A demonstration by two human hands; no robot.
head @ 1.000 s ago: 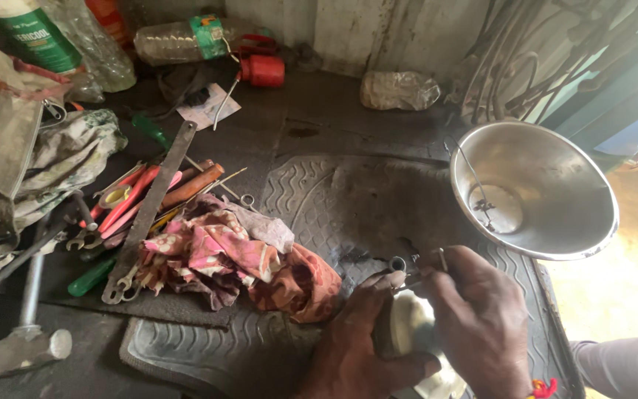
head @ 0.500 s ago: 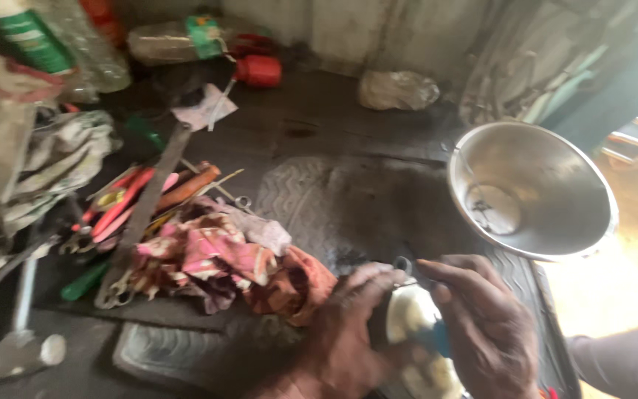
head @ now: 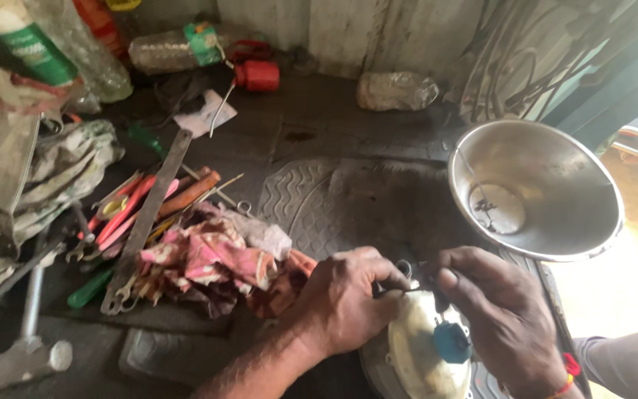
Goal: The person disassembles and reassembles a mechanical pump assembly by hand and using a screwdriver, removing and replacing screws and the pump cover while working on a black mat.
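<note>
The ribbed rubber mat (head: 363, 199) lies bare between the rag pile (head: 212, 262) and the steel bowl (head: 537, 188), leaving open room there. Tools (head: 149, 207) crowd the left side, a hammer (head: 27, 332) beyond them. Bottles (head: 179, 48) and a red can (head: 258, 74) line the back wall. The bowl blocks the right, close to the right hand (head: 500, 318); the rags sit just beside the left hand (head: 345, 299).

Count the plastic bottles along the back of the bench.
3, maybe more hidden. A white-capped bottle with a green label at far left, a clear bottle leaning beside it, and a clear bottle with a green label lying on its side further right.
</note>
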